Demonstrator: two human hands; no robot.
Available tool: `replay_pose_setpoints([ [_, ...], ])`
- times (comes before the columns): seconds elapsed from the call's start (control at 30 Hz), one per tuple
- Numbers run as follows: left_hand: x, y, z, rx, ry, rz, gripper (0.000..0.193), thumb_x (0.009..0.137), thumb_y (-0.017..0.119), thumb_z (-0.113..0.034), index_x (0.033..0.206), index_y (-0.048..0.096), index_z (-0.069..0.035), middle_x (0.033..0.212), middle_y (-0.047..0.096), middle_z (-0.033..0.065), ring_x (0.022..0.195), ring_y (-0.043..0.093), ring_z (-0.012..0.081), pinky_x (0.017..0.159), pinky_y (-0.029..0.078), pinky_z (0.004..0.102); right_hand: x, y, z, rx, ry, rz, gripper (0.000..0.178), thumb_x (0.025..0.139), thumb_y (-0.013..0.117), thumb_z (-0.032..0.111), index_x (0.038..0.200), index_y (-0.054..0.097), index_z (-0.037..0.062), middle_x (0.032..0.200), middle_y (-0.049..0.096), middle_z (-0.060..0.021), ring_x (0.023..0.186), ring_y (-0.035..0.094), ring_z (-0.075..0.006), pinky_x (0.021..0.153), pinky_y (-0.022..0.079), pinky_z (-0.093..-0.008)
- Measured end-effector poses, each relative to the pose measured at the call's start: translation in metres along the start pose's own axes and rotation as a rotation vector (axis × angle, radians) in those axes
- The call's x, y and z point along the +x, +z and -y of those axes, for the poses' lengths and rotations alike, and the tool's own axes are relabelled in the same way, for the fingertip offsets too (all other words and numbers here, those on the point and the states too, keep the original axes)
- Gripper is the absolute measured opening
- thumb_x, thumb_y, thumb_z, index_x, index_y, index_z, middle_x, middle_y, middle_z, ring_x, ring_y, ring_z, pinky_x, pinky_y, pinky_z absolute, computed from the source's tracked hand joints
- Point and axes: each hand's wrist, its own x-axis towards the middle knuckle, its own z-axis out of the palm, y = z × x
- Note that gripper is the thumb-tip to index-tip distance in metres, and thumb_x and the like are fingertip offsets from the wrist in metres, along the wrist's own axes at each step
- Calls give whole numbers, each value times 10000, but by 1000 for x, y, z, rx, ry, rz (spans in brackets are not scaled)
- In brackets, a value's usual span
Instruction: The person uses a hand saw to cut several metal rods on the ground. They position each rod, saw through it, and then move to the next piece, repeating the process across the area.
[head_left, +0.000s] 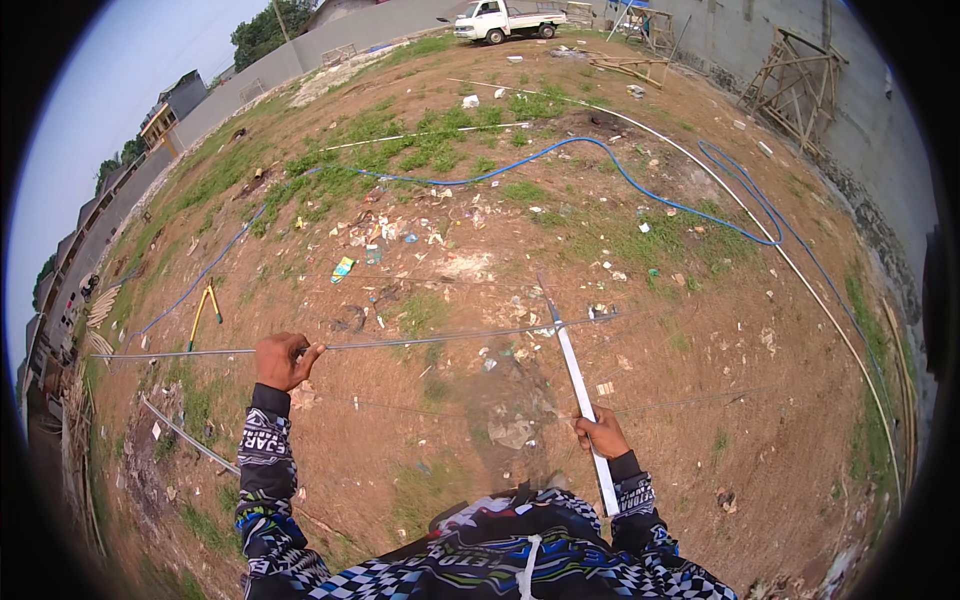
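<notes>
My left hand (285,361) is closed round a long thin grey metal rod (420,341), which runs level across in front of me. Closed too, my right hand (603,433) grips a straight whitish bar (573,367) that slants away from me. A narrower dark tip shows at the bar's far end. Near that tip the bar crosses the rod; whether they touch I cannot tell. To the left, beyond the rod, a pair of yellow-handled cutters (206,310) lies on the ground with its handles spread.
A blue hose (480,179) winds over the littered dirt and grass. Along the right curves a long pale pole (765,228). A grey pipe (188,436) lies at lower left. Farther off are wooden frames (795,90), a grey wall (725,40) and a white pickup truck (500,22).
</notes>
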Motion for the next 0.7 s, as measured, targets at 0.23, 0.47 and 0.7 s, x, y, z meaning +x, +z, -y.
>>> replay_pose_setpoints([
  [0.23,-28,38,-10,-5,23,129,384,807,723,-422,637,659,-84,534,586,73,500,585,255,477,447,380,-3,13,-59,-55,122,-111,152,864,618,137,782,575,16,584,527,-26,434,498,-119,394,409,-284],
  [0.47,-67,83,-33,-106,42,224,413,819,701,-443,648,657,-69,551,597,98,532,602,290,514,464,405,-20,-5,-103,-141,248,-191,178,814,644,137,726,588,-7,573,547,-55,423,516,-149,398,427,-308],
  [0.7,-111,165,-64,-35,-56,518,411,836,661,-490,763,704,-88,667,667,113,674,662,295,626,512,406,-5,-47,-160,-309,596,-191,171,845,654,139,764,623,-9,610,563,-53,468,522,-165,436,436,-336],
])
